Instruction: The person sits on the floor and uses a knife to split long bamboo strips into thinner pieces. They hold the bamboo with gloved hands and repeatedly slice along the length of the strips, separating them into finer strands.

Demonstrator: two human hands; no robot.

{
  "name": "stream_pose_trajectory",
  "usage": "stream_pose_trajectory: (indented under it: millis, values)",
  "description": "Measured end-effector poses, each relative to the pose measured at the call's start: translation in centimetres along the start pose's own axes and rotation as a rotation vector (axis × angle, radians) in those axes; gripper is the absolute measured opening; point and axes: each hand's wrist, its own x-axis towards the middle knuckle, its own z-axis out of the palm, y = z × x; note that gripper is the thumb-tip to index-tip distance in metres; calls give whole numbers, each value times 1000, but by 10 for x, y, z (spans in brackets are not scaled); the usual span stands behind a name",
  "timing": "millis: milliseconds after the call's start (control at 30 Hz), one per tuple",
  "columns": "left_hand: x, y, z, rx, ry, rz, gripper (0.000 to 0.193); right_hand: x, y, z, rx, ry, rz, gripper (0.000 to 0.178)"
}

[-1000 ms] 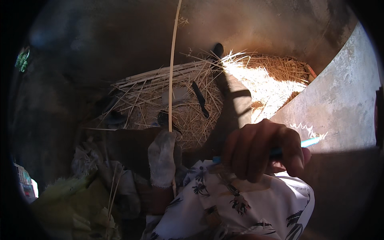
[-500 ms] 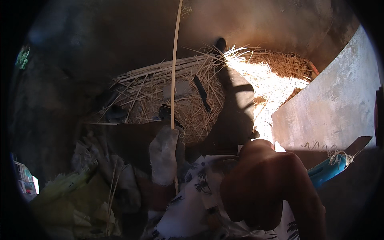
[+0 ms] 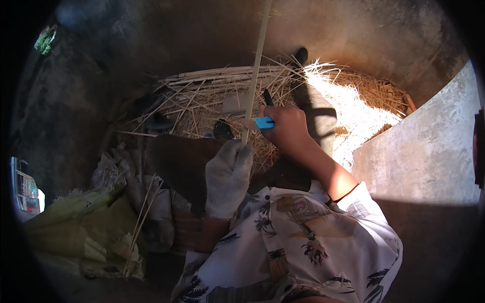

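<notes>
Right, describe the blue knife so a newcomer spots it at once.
From the white patterned shirt, follow the bare forearm up to the right hand. The knife is held there, its bright blue colour unlike the pale strip beside it.

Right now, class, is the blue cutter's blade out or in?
Out: the blade shows beyond the end of the blue cutter, overlapping the pale strip in this view.

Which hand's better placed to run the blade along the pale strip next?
Right, most likely: the right hand holds the blue-handled knife, its blade at the pale strip. The gloved left hand is closed on the strip below the blade, so seems better suited to steadying.
</notes>
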Motion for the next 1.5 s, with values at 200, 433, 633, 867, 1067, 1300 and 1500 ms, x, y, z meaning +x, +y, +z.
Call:
stream_pose_trajectory:
  millis: [200, 433, 633, 867, 1067, 1300, 1500]
  values:
    - [-7, -6, 9, 186, -59, 176, 15, 67, 42, -18, -23, 153, 336, 23]
    - [-3, -5, 8, 82, -14, -47, 18, 26, 38, -11, -106, 86, -48, 12]
    - [-3, 3, 14, 207, -33, 65, 20, 38, 45, -18, -79, 1, 47, 12]
    - [-12, 0, 21, 267, -8, 210, 20, 117, 82, -58, -176, 183, 504, 21]
    - [4, -4, 10, 313, 13, 227, 16, 63, 40, -33, -260, -193, 174, 21]
    - [4, -11, 22, 331, 59, 222, 19, 55, 56, -20, -252, -137, 177, 14]
    - [-4, -14, 30, 368, 28, 335, 16, 125, 121, -46, -198, 105, 441, 20]
